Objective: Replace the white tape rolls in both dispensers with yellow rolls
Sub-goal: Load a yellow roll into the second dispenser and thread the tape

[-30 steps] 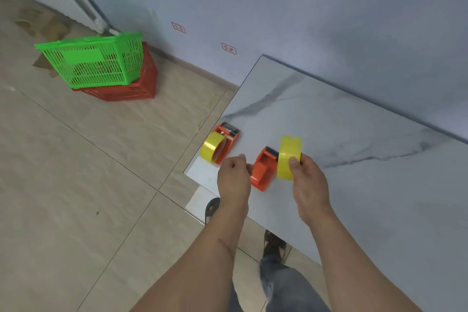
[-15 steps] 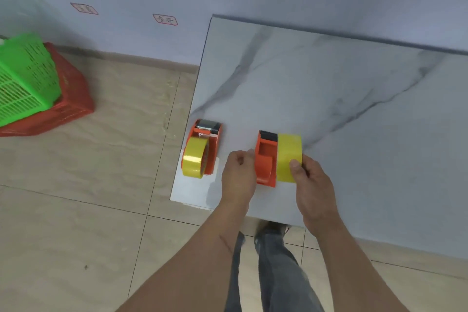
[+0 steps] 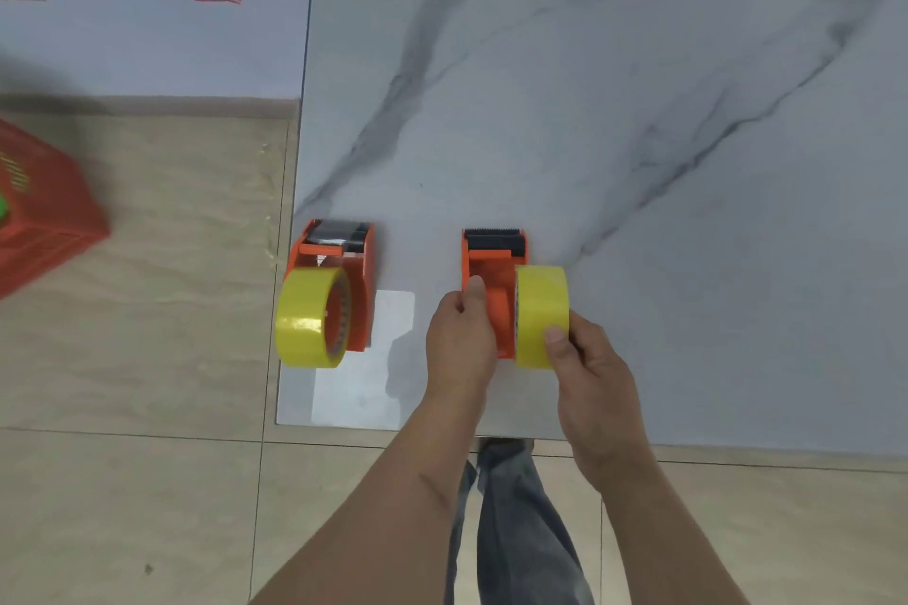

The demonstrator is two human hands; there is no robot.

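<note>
Yellow roll (image 3: 542, 315) pinched in right hand (image 3: 597, 383), left hand (image 3: 459, 344) gripping orange dispenser (image 3: 494, 280) beside it.

Both forearms are bare, with no sleeves, watch or rings showing. The left hand (image 3: 459, 339) and right hand (image 3: 597, 388) wear no gloves; the nails look short and plain. A thin raised line runs along the left forearm (image 3: 393, 501) near the wrist. Below, one leg wears grey-blue denim trousers (image 3: 516, 531), creased lengthwise, with a dark shoe (image 3: 506, 445) showing at the tabletop's near edge.
</note>
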